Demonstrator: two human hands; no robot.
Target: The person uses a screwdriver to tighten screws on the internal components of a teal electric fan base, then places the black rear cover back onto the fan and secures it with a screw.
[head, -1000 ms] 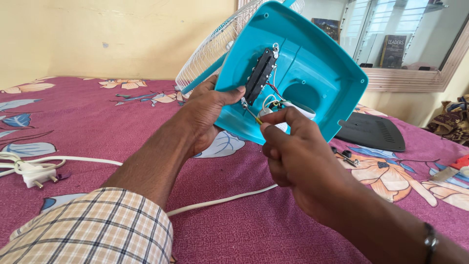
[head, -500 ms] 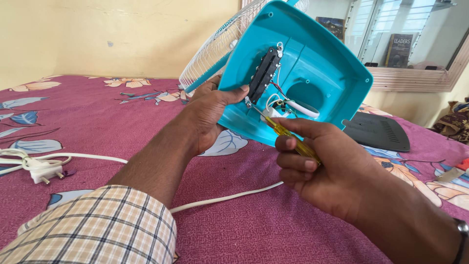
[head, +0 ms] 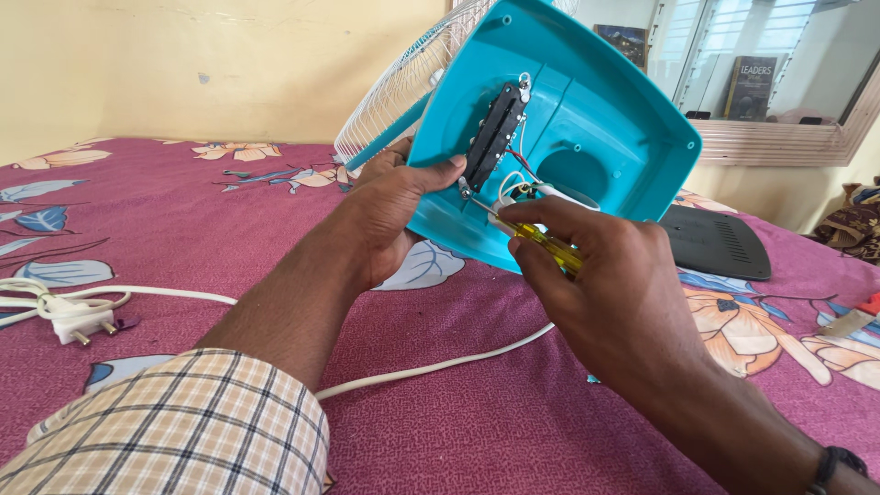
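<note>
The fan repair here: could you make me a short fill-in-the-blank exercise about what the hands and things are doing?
1. The right hand holds a screwdriver with a ____ handle.
2. The left hand grips the edge of the fan base, which is ____ in colour.
3. The white plug lies on the bedsheet to the person's ____.

Missing words: yellow; turquoise; left

Fan base (head: 596,119) stands tilted on the bed (head: 183,220). Left hand (head: 390,215) grips its left edge; right hand (head: 605,284), screwdriver (head: 541,243) in it, sits before it. Plug (head: 78,321) lies far left; flat cover (head: 715,243) right, behind.
</note>
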